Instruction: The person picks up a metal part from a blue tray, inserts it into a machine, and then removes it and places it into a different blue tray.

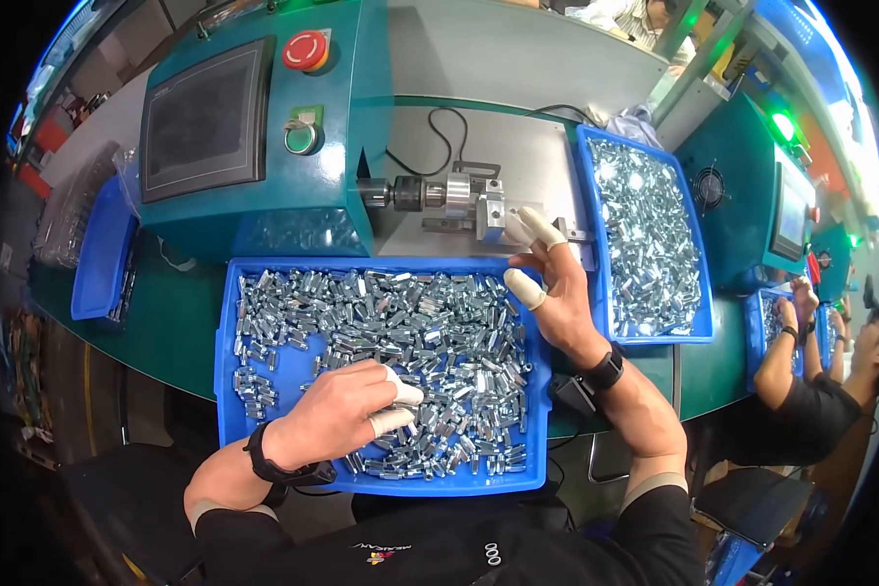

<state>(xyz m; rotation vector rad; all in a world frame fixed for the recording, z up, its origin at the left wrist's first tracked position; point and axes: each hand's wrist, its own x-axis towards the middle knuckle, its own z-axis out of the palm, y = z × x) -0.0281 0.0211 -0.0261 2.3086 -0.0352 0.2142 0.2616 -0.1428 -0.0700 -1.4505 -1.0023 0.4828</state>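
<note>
My left hand is over a blue tray of small shiny metal hex fittings. Its thumb and fingers, in pale finger cots, are pinched together among the fittings; what lies between the tips is hidden. My right hand is raised beyond the tray's right corner, by the metal clamping fixture of a green bench machine. Its cot-covered fingers stretch toward the fixture's right end, slightly blurred, with the thumb held apart. No fitting shows in that hand. A round chuck faces the fixture from the left.
A second blue tray heaped with fittings stands at the right. The machine carries a dark screen, a red stop button and a green button. Another blue tray sits far left. Another person works at the right.
</note>
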